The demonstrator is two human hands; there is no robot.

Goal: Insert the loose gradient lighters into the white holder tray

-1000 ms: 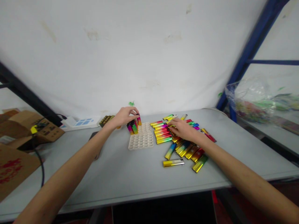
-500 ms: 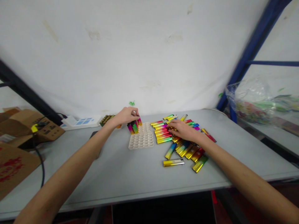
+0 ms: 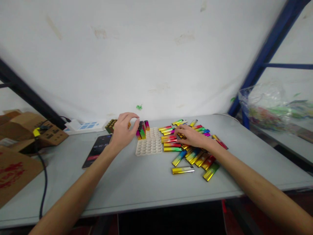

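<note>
My left hand (image 3: 124, 129) hovers just left of several upright lighters (image 3: 142, 130), its thumb and forefinger apart with nothing between them. Those lighters stand at the back left of a white tray (image 3: 149, 147) with rows of round holes. On the right, my right hand (image 3: 189, 135) rests on a heap of shiny, multicoloured lighters (image 3: 195, 156), fingers bent around a gold lighter (image 3: 181, 135) that they partly hide. Between tray and hand, more lighters (image 3: 171, 145) lie side by side in a loose column. A single yellow and silver lighter (image 3: 183, 170) lies nearer the front.
A phone (image 3: 99, 148) with a lit screen lies beside my left forearm. Behind it are a filled block of gold-ended pieces (image 3: 111, 125) and a white power strip (image 3: 85, 127). Cardboard boxes (image 3: 31, 130) and a black cable (image 3: 44, 182) occupy the left; a clear plastic bag (image 3: 266, 107) sits far right.
My left hand has let go of the upright lighters and moved left, its fingers opening. The phone now shows more fully. My right hand stays at the heap; a gap has appeared in the lighter column.
</note>
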